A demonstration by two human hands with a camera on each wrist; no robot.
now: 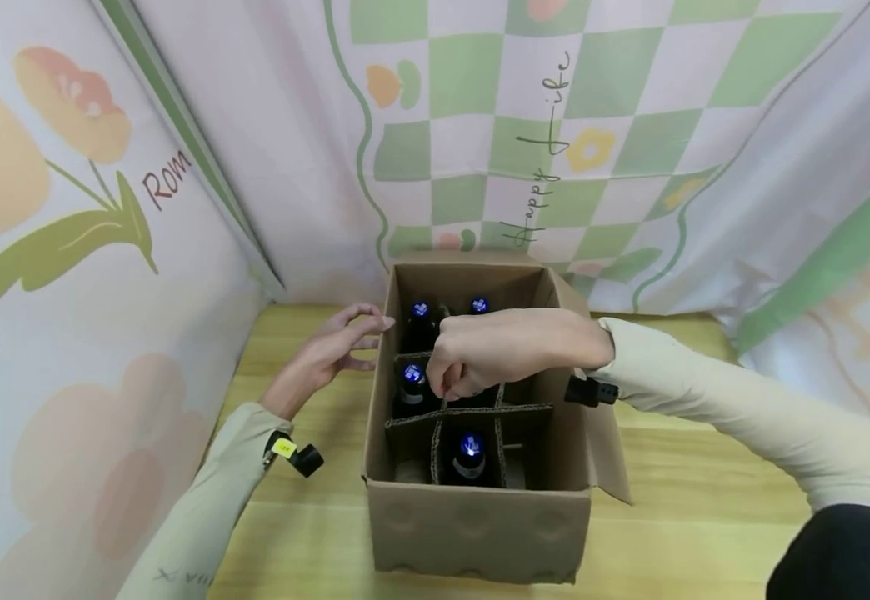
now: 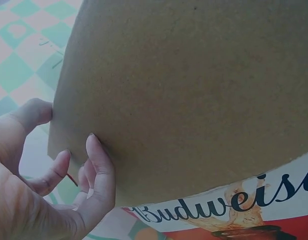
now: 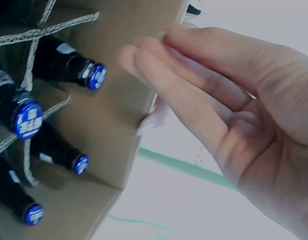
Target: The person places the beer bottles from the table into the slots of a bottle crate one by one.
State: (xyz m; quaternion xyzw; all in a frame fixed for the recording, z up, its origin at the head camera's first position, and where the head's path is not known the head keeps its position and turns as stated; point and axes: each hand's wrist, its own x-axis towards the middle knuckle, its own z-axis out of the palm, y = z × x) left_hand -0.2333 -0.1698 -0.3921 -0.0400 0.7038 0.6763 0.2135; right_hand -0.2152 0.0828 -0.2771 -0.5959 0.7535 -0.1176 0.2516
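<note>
A cardboard box [image 1: 480, 533] holds several dark bottles with blue caps, such as the front bottle [image 1: 470, 457] and the left bottle [image 1: 413, 387], between cardboard dividers [image 1: 472, 414]. My right hand [image 1: 498, 350] hangs over the middle of the box, fingers pointing down. In the right wrist view its fingers [image 3: 179, 95] lie close together and fairly straight, with no object visible between them. My left hand [image 1: 333, 343] is at the box's left wall, fingertips on or beside its rim. The left wrist view shows its bent fingers [image 2: 101, 170] against brown cardboard [image 2: 184, 100].
The box stands on a light wooden table [image 1: 675, 500], near a curtain [image 1: 465, 150] printed with green checks. A side flap [image 1: 609, 450] hangs outward on the right. Printed lettering [image 2: 204, 210] reading "Budweise" shows on the box's outside. Front corner compartments hold no visible bottle.
</note>
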